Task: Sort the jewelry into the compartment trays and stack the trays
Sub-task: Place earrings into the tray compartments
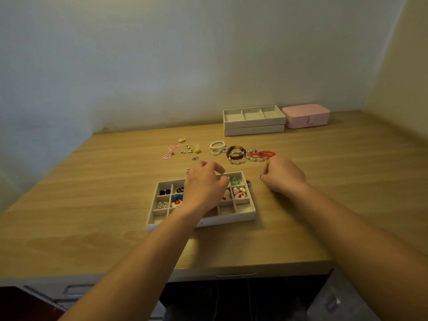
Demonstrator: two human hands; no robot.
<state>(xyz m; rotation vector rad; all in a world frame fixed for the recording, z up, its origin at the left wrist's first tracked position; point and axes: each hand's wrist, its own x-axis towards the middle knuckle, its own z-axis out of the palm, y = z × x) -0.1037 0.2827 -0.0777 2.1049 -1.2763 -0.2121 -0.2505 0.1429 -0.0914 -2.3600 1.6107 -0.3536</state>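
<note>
A cream compartment tray (231, 219) lies on the wooden table in front of me, with earrings and small pieces in several of its cells. My left hand (205, 186) hovers over the tray's middle, fingers curled; I cannot see anything in it. Just right of the tray, my right hand (283, 176) pinches a small dark earring (261, 177) at its fingertips. Another small dark piece (248, 183) lies by the tray's right edge. Beaded bracelets, white (217, 147), brown (236, 154) and red (262, 155), lie behind the hands. Loose earrings (185, 149) and pink flower pieces (170, 152) lie at the back left.
Two more cream trays (253, 120) are stacked at the back near the wall, the top one with three bare cells. A shut pink jewelry box (306, 115) stands right of them. The table's front edge (231, 269) is close to me, with drawers below.
</note>
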